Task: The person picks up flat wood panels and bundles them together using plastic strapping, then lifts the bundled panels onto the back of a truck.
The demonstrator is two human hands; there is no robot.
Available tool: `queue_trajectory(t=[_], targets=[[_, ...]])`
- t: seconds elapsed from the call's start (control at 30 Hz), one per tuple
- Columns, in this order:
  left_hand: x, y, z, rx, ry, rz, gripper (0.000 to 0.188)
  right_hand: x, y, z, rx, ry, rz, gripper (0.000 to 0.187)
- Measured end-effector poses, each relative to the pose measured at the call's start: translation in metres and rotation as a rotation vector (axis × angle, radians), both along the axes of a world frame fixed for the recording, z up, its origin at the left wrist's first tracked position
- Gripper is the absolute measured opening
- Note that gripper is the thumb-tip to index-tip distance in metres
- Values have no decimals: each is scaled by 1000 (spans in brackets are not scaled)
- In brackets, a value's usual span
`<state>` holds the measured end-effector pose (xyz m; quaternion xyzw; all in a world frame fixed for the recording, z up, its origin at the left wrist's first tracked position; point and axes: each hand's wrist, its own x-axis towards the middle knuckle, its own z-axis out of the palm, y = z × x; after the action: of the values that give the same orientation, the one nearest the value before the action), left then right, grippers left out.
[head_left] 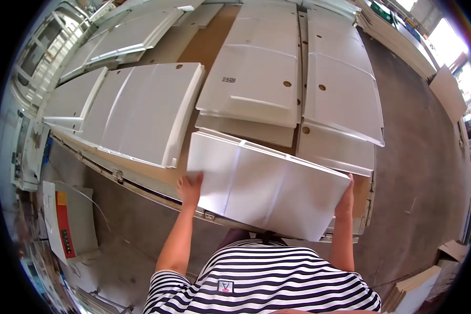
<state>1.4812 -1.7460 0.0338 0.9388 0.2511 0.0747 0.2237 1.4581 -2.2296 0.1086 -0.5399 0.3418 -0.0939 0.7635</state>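
My left hand (190,189) and my right hand (345,200) are closed on the two short ends of a bundle of white panels (256,186). The bundle is held tilted, its broad face toward me, at the front edge of a flat bed (141,189). Two pale bands run across its face. Some of the fingers of both hands are hidden by the panels. Just beyond it lies a stack of white panels (254,68) with round brown spots. Another panel stack (343,89) lies to the right of that one, and a third panel stack (146,104) lies flat on the left.
Metal latches (118,175) line the bed's front edge. Below left, a pale machine cabinet with a red strip (64,222) stands on the concrete floor (408,157). More boards (397,39) are piled at the far right, and others (416,288) at the lower right.
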Motion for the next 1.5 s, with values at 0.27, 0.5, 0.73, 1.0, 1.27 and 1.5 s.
queue_trajectory(t=[0.27,0.5,0.73,1.0,1.27,1.5], targets=[[-50,43,8,-314,-93,62,68,-27,-10,-67,-520,352,342,77],[-99,-63,34,-1861,366,368,55,-21,18,-40,-665,13,404,73],[-71,-114,39,-1959,222,204,54,22,37,-52,-804,50,398,69],[-47,-126,43,-1850,120,151,62,39,35,-27,-657,-23,463,64],[-49,-133,40,-1751,39,149,67,-40,43,-48,-1053,-108,570,76],[-48,-115,19,-1878,103,22,71,-28,46,-33,-1140,-70,557,75]])
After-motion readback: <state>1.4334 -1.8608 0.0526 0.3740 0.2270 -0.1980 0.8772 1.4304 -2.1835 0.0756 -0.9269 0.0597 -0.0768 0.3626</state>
